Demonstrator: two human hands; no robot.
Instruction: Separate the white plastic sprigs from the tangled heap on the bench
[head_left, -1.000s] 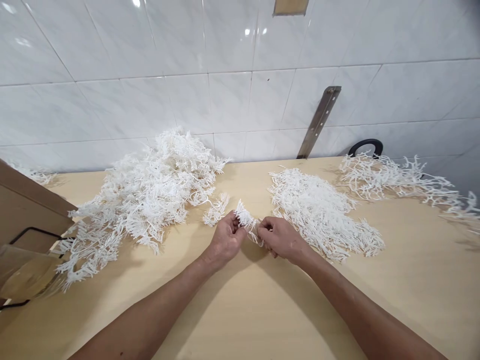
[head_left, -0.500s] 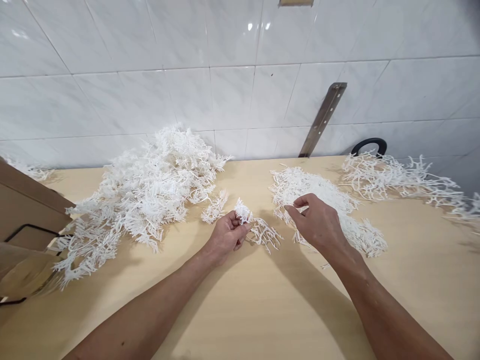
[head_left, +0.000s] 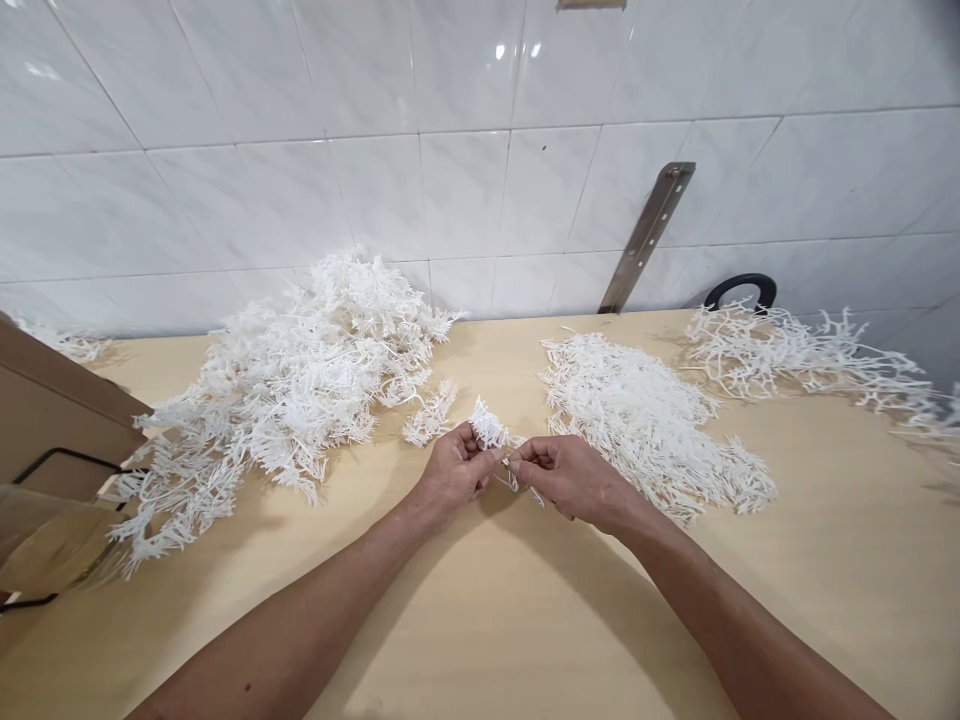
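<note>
The left hand point(head_left: 454, 465) has its thumb and fingers closed on a little white bunch point(head_left: 489, 425), and the fluffy tip pokes up past them. Right beside it, I see the right hand point(head_left: 566, 478) with its thumb and finger pinched on the thin, loose ends of that same bunch. (The ends are so tiny from where I sit that I can't tell how many it has.) The bunch is between the two hands, over the pale wooden table point(head_left: 450, 630).

Just behind the left hand is a small white clump point(head_left: 430, 412). Past that, I see a big, messy white pile point(head_left: 322, 360), tall at the back. Near the right hand there is a flatter white pile point(head_left: 630, 410), and farther right lies a row of white twiggy pieces point(head_left: 806, 355).

Farther out, a brown box point(head_left: 64, 410) stands at the left edge. At the back, a metal strip point(head_left: 646, 240) leans against the shiny tile wall point(head_left: 300, 200), and a black ring point(head_left: 741, 288) peeks out behind the twiggy pieces.
</note>
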